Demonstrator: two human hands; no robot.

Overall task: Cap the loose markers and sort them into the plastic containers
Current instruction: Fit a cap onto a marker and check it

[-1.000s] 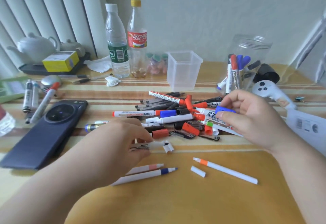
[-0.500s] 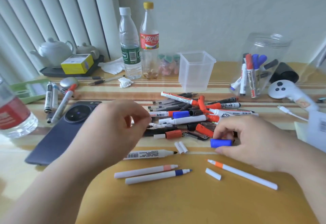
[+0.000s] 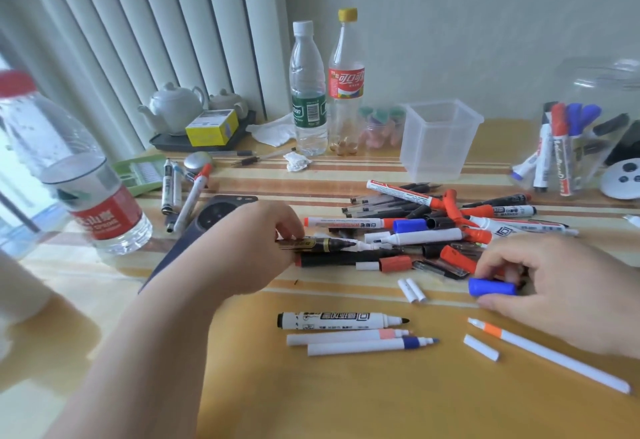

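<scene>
- Left hand at the left edge of the marker pile, fingers closed around an uncapped black marker, tip pointing right.
- Right hand resting on the table, fingers pinching a blue cap beside the pile.
- Three uncapped markers lying near, between both hands.
- Square plastic container and round jar standing behind the pile.

Along my surface's far edge stand two bottles, a white teapot beside a yellow box, and crumpled tissue; another bottle stands at the left edge.
</scene>
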